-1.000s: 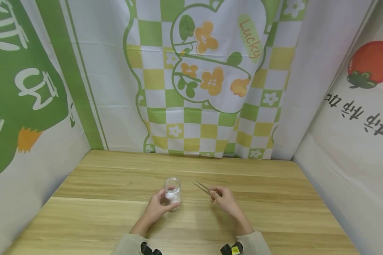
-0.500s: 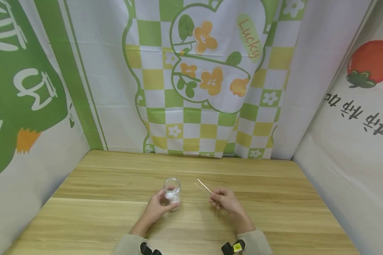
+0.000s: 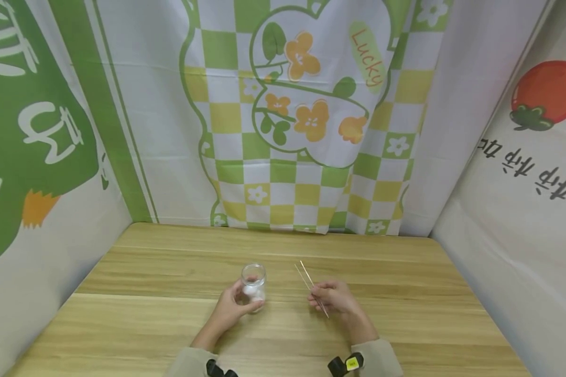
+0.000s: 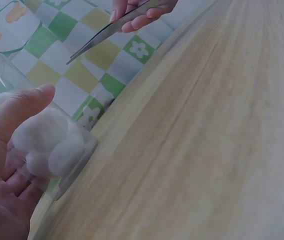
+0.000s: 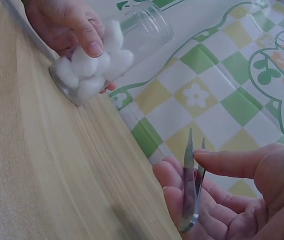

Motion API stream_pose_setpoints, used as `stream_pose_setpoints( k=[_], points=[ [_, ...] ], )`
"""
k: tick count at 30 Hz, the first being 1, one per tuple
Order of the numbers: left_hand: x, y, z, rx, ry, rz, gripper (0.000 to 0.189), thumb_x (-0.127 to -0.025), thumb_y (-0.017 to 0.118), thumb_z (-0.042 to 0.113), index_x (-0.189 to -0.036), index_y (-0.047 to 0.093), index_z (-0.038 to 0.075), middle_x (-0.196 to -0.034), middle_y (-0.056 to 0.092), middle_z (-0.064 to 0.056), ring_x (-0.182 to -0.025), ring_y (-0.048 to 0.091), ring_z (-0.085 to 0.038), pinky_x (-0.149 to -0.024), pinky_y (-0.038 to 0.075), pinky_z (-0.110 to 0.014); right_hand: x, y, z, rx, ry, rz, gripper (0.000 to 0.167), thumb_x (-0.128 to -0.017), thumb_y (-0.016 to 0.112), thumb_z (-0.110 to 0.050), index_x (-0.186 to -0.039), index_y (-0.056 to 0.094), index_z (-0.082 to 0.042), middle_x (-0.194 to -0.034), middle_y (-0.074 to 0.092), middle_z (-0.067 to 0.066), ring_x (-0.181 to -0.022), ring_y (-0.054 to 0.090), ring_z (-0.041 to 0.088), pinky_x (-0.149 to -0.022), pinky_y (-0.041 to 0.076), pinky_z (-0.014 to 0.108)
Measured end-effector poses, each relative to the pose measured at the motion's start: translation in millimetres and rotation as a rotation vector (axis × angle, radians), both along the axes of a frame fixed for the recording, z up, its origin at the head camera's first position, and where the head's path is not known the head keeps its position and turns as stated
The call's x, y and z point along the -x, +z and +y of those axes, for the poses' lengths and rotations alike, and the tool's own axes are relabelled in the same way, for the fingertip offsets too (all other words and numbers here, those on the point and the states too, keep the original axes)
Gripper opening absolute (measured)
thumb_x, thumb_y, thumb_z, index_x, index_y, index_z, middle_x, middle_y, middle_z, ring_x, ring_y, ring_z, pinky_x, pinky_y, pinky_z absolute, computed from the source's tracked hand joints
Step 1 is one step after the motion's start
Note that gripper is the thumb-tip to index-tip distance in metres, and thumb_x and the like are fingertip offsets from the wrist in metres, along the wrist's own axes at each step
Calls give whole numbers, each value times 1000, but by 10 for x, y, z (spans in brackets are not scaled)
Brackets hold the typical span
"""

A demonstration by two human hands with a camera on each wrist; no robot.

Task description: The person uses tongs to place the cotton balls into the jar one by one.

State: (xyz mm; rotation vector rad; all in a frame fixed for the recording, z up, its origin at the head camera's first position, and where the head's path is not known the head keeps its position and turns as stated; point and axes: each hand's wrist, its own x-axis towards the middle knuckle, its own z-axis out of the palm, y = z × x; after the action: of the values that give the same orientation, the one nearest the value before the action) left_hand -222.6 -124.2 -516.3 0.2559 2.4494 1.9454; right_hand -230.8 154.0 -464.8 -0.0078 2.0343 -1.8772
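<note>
A clear, open-topped glass jar [image 3: 254, 280] stands on the table, gripped round its side by my left hand [image 3: 230, 306]. Several white cotton balls [image 5: 93, 70] fill its lower part, as the right wrist view shows. To the right of the jar, my right hand [image 3: 336, 298] holds metal tweezers [image 3: 306, 275] between thumb and fingers. Their tips point up and away, slightly apart, with nothing between them. In the right wrist view the tweezers [image 5: 189, 185] lie along the fingers, bent end toward the palm. Jar and tweezers do not touch.
The wooden table [image 3: 170, 262] extends around both hands. A checked curtain [image 3: 306, 204] hangs along its back edge, and printed cloth walls [image 3: 523, 251] flank both sides. Black devices [image 3: 345, 364] are strapped at both wrists.
The tweezers have turned in my right hand, so their tips point more steeply away and their rear end shows below the fingers. The left hand and the jar have stayed nearly still.
</note>
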Motion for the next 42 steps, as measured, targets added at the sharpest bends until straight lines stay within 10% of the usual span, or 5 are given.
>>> stream_pose_setpoints(
  k=[42],
  points=[
    [1, 8, 10, 6, 2, 2, 59, -75, 81, 14, -129, 57, 14, -132, 62, -13, -116, 61, -26, -97, 49, -28, -14, -138, 38, -181, -160, -49, 17, -85, 68, -3, -92, 67, 12, -61, 65, 0, -52, 60, 8, -51, 56, 21]
  ],
)
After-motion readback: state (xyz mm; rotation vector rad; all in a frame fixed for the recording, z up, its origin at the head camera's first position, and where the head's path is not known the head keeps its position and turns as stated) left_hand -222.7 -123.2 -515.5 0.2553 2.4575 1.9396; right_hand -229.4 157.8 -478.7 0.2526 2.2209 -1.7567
